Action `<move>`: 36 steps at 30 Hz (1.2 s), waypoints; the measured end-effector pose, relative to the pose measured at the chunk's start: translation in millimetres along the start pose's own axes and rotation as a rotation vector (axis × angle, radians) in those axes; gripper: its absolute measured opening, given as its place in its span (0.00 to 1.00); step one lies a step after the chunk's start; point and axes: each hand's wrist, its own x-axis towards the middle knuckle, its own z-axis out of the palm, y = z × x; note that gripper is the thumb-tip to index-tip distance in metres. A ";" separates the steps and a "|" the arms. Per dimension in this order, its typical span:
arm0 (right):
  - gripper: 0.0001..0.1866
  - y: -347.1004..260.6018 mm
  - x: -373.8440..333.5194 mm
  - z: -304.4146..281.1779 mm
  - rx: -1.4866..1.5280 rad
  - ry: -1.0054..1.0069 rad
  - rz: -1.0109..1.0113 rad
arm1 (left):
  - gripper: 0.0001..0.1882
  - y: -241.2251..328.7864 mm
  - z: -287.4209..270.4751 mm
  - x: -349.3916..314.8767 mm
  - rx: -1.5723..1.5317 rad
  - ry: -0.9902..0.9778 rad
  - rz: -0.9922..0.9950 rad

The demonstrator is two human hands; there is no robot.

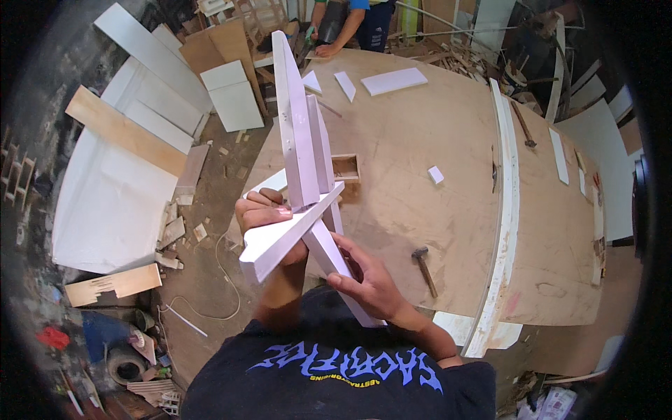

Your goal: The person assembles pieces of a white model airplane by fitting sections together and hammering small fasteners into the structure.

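Both my hands hold up an assembly of white-painted wooden boards (297,150), joined at angles, in front of my chest. My left hand (260,210) is closed round a slanting board at the assembly's left side, fingers over its top. Lower down, my right hand (371,281) grips another slanting leg-like board, with thumb and fingers on either side. One long board of the assembly points away from me over the table. Just beyond the assembly, partly hidden by it, a small open wooden box (348,168) sits on the big plywood-topped table (448,217).
On the table lie a hammer (424,271), a small white block (435,174) and a white board (394,81). A long white strip (502,203) crosses it, with a second hammer (523,126) beyond. White panels (112,203) lean at left. A co-worker's hand (327,50) touches the far edge.
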 end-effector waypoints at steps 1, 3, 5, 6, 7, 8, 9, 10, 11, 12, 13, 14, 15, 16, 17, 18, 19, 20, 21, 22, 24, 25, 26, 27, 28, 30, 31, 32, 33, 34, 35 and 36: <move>0.43 0.2 0.7 3.9 0.034 0.025 0.011 | 0.23 -3.0 0.3 -0.7 0.043 0.016 -0.002; 0.42 0.2 2.6 11.6 0.100 0.079 0.032 | 0.28 0.1 4.6 -4.0 0.006 0.058 -0.023; 0.43 0.0 7.7 15.1 0.119 0.110 0.000 | 0.33 -5.4 8.3 -1.4 0.006 0.094 0.012; 0.43 0.3 11.1 16.8 0.128 0.125 -0.016 | 0.36 -11.7 9.3 -0.3 0.027 0.110 0.050; 0.44 0.4 16.4 18.5 0.112 0.119 -0.020 | 0.36 -15.1 11.6 3.4 0.024 0.132 0.046; 0.45 0.7 23.6 20.5 0.096 0.112 -0.023 | 0.33 -23.3 14.6 7.5 -0.042 0.169 0.045; 0.46 1.3 30.1 23.4 0.080 0.103 -0.026 | 0.31 -31.6 17.1 11.1 -0.110 0.205 0.045; 0.47 1.5 36.1 26.4 0.088 0.113 -0.047 | 0.29 -37.2 22.5 17.2 -0.181 0.242 0.046; 0.49 1.8 42.0 30.1 0.096 0.120 -0.069 | 0.30 -38.9 25.5 22.4 -0.261 0.213 0.015; 0.51 2.8 45.9 32.1 0.104 0.126 -0.091 | 0.31 -38.7 27.3 27.6 -0.338 0.183 -0.015; 0.52 7.7 45.4 33.2 0.080 0.132 -0.106 | 0.30 -43.3 26.9 27.5 -0.411 0.186 -0.014; 0.54 13.6 39.5 35.2 0.054 0.145 -0.124 | 0.30 -41.4 27.0 26.3 -0.423 0.158 -0.023; 0.56 16.8 33.6 37.1 0.028 0.158 -0.142 | 0.30 -35.9 25.2 22.9 -0.435 0.129 -0.031; 0.54 19.9 27.1 42.5 0.096 0.167 -0.157 | 0.29 -31.8 19.0 17.9 -0.433 0.099 -0.042; 0.53 22.5 21.1 47.6 0.164 0.177 -0.172 | 0.27 -32.6 18.0 11.1 -0.449 0.118 -0.069; 0.52 23.8 17.6 50.7 0.231 0.188 -0.186 | 0.26 -33.1 16.9 8.0 -0.479 0.115 -0.093; 0.50 22.2 14.4 50.4 0.261 0.187 -0.161 | 0.26 -32.4 14.9 6.1 -0.505 0.116 -0.122; 0.48 18.8 9.8 46.8 0.290 0.186 -0.136 | 0.25 -31.6 13.7 4.3 -0.533 0.117 -0.150; 0.46 17.4 5.6 42.5 0.318 0.187 -0.111 | 0.25 -32.4 14.9 4.3 -0.578 0.139 -0.140; 0.43 19.7 0.7 35.6 0.151 0.271 -0.195 | 0.25 -30.9 18.2 2.9 -0.579 0.123 -0.148; 0.39 29.6 -5.6 19.6 -0.190 0.425 -0.368 | 0.26 -27.4 22.4 4.7 -0.580 0.092 -0.150; 0.35 38.0 -1.8 5.9 -0.302 0.569 -0.556 | 0.26 -26.0 26.2 5.1 -0.591 0.073 -0.154; 0.37 32.9 2.4 -17.5 -0.433 0.624 -0.582 | 0.27 -25.0 25.8 6.7 -0.591 0.056 -0.156; 0.38 23.7 11.5 -40.8 -0.576 0.694 -0.602 | 0.27 -23.7 31.1 6.7 -0.609 0.038 -0.165; 0.40 -9.5 28.7 -42.3 -0.298 0.734 -0.551 | 0.27 -23.6 33.0 4.8 -0.635 0.035 -0.172; 0.44 -53.3 72.1 -56.3 0.108 0.675 -0.423 | 0.28 -20.6 36.5 1.0 -0.691 0.031 -0.189; 0.45 -60.2 90.4 -69.9 0.228 0.591 -0.356 | 0.31 -16.7 40.0 0.7 -0.693 0.039 -0.220; 0.43 -66.1 104.8 -74.8 0.379 0.509 -0.355 | 0.32 -15.3 46.5 -1.3 -0.743 0.062 -0.252; 0.40 -66.8 120.8 -71.8 0.537 0.407 -0.346 | 0.34 -15.7 46.9 -4.8 -0.776 0.087 -0.282; 0.39 -68.5 134.6 -74.0 0.585 0.367 -0.321 | 0.35 -15.2 48.7 -6.5 -0.813 0.116 -0.309; 0.38 -70.9 146.4 -74.3 0.635 0.323 -0.292 | 0.39 -13.1 50.2 -7.4 -0.825 0.118 -0.305; 0.39 -72.3 149.1 -71.0 0.618 0.325 -0.253 | 0.39 -10.9 53.5 -7.1 -0.830 0.124 -0.292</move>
